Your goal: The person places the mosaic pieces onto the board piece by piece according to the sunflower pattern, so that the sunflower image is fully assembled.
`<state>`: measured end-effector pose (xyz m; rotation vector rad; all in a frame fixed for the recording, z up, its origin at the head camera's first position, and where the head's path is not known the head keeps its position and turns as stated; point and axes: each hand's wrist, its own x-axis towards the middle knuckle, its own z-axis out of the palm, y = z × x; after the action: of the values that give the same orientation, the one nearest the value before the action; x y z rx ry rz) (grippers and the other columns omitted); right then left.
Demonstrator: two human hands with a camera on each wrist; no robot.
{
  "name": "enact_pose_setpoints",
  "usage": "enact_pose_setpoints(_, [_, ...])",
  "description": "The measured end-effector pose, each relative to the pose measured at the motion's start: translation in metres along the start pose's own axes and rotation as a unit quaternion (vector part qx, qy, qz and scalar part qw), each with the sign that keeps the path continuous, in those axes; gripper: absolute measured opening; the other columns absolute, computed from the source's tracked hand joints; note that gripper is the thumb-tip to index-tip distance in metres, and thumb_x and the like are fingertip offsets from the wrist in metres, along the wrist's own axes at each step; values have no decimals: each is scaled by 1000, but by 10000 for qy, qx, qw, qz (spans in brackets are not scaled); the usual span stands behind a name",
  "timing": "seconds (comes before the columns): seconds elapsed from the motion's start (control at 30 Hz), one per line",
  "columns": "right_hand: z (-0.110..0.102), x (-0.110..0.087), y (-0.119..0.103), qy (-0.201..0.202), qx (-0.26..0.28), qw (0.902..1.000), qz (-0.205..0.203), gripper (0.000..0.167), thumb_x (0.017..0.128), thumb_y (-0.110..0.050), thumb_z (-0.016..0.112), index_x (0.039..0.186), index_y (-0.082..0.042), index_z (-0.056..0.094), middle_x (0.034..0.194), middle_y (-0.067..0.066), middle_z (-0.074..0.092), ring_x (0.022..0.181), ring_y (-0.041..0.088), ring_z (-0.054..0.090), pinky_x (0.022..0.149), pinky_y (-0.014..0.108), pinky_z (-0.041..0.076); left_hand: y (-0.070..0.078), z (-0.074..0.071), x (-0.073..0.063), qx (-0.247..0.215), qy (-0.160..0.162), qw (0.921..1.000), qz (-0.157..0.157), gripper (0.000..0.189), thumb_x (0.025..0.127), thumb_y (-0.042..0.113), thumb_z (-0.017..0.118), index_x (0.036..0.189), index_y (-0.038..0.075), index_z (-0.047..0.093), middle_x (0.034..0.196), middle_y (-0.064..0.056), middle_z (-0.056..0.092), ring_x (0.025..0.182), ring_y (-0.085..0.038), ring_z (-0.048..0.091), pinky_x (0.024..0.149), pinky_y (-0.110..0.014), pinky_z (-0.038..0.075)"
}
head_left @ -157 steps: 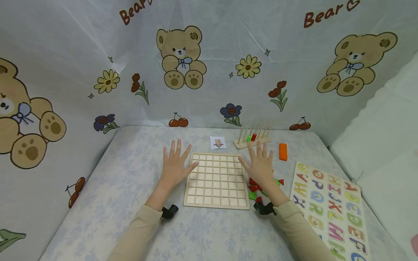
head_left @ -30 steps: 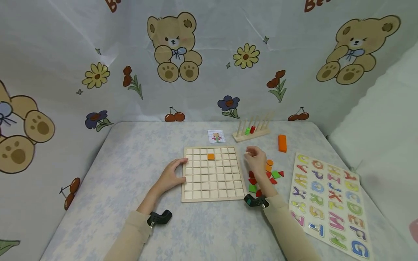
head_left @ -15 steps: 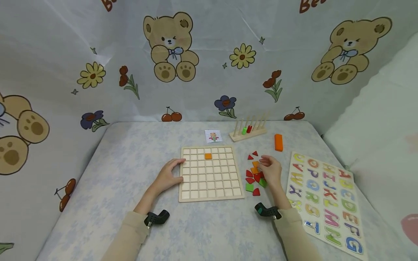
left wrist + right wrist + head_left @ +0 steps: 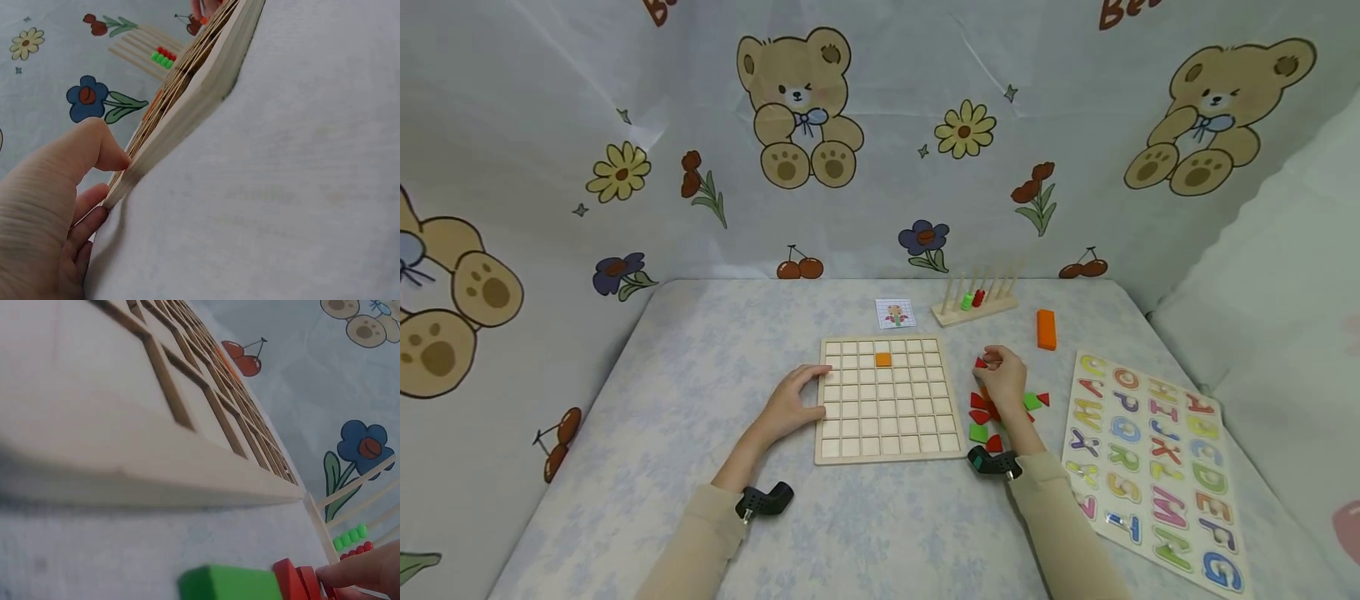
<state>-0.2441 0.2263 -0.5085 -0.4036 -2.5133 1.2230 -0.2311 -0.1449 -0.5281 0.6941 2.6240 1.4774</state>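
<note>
My left grip point(image 4: 786, 406) is relaxed, its fingers touching the wooden grid board point(image 4: 889, 409), which lies roughly midway between the counter's point(image 4: 730, 333) left and right edges. My right grip point(image 4: 1006, 379) bends over a red piece point(image 4: 981, 363), right of the board; I cannot tell whether it is grasped.

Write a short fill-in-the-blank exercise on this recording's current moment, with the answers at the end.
1. The one coloured tile set in the grid board is ____.
2. The left hand touches the ____ edge of the grid board.
3. The beads on the peg rack are green and ____.
4. The letter board lies to the ____ of the grid board.

Missing words: orange; left; red; right.
</note>
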Motion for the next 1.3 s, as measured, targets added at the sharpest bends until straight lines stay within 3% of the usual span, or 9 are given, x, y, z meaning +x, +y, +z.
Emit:
enact_pose_setpoints(0.13, [1,0,0,-4,-16,10000,-5,34,83,3,73,116,9,66,99,27,69,85,35,61,72,32,52,-1,0,0,35,39,10000,29,67,80,2,74,143,8,52,142,-14,53,138,-36,44,114,-58,35])
enact_pose_setpoints(0.37, [2,2,-2,-97,-149,9998,-41,41,83,2,72,123,7,65,107,27,70,90,36,62,81,45,54,-3,1,1,1,28,10000,69,67,80,3,75,143,8,52,142,-15,53,136,-36,45,114,-58,35])
enact_pose_setpoints(0.67, [5,4,-7,-285,188,9990,-289,38,82,3,74,119,7,67,105,26,72,88,37,66,72,28,53,-2,1,1,15,23,10000,5,66,80,3,74,142,7,53,141,-16,54,138,-37,43,114,-58,35])
enact_pose_setpoints(0.8, [16,3,-22,-770,657,9941,-386,42,82,2,75,123,6,65,109,26,71,94,38,67,74,29,56,-2,1,1,20,8,10000,1,65,80,3,75,141,6,53,141,-16,54,138,-37,44,113,-58,36])
enact_pose_setpoints(1.03, [49,-3,-54,-1779,1207,9746,-620,43,84,5,73,126,6,63,111,27,70,95,39,68,68,23,56,-1,-2,0,-12,-12,10000,-96,66,82,4,75,143,9,52,144,-15,52,141,-36,41,115,-57,35])
enact_pose_setpoints(1.17, [65,-3,-61,-1898,1106,9712,-928,41,82,8,72,122,8,64,105,26,71,88,37,67,64,19,52,0,-2,0,-119,4,9999,-75,66,82,2,74,143,8,51,144,-16,52,140,-36,42,115,-57,34])
enact_pose_setpoints(1.3, [71,-5,-66,-1926,920,9720,-983,41,81,7,73,121,7,65,102,25,72,82,32,66,63,18,48,1,-2,-1,-197,22,9998,-40,63,84,2,73,143,6,52,143,-17,52,139,-37,42,115,-57,34])
